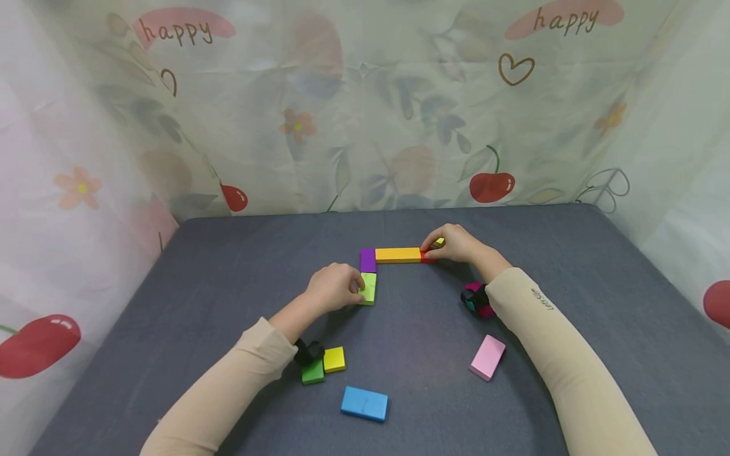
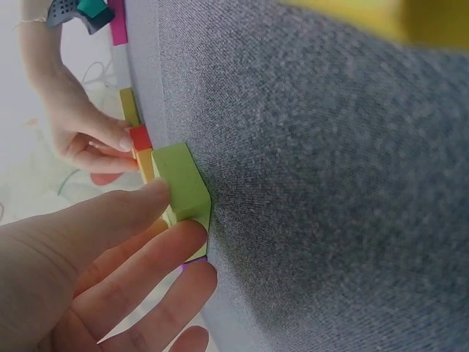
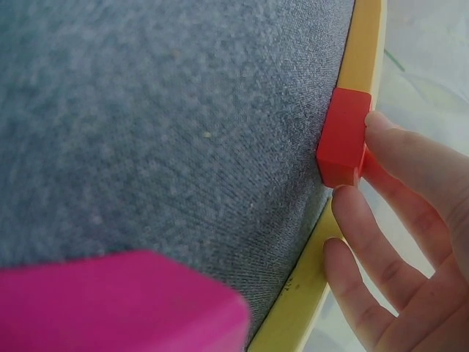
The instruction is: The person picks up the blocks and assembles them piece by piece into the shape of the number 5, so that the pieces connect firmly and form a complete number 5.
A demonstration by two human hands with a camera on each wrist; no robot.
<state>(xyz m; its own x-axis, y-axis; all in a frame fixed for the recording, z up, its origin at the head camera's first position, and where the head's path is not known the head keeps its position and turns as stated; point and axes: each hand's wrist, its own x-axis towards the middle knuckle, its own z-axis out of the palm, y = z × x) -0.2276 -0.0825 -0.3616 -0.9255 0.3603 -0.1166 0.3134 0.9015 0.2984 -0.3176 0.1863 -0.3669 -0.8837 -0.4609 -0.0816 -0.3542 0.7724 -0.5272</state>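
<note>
A: Nearest the camera, a blue block (image 1: pixel 364 403) is seen lying flat on the grey table (image 1: pixel 570 266), with a dark green block (image 1: pixel 312 372) and a small yellow block (image 1: pixel 334 359) just beyond it by the left forearm, and a pink block (image 1: pixel 487 357) off to the right.

B: And what is held?

A: Further in, a light green block (image 1: pixel 369 288) is pinched by the left hand (image 1: pixel 335 288), thumb on one side and fingers on the other, as the left wrist view shows (image 2: pixel 183 183). Its long axis runs away from the person, its far end just below a purple block (image 1: pixel 367 260).

B: Is the row beyond it touched?

A: An orange bar (image 1: pixel 398 254) lies crosswise, its long axis left to right, touching the purple block. At its right end a small red block (image 1: pixel 428 256) is gripped by the curled fingers of the right hand (image 1: pixel 453 244); the pinch is plain in the right wrist view (image 3: pixel 343 139). Something yellow (image 1: pixel 439 241) is partly hidden behind that hand; what it is cannot be told.

B: How would such blocks be judged to handle?

A: They are judged stiff, light and smooth-faced, unlikely to break. The red block is best taken by two opposite flat faces; the light green one across its short width, so it can be slid on the cloth without tipping.
</note>
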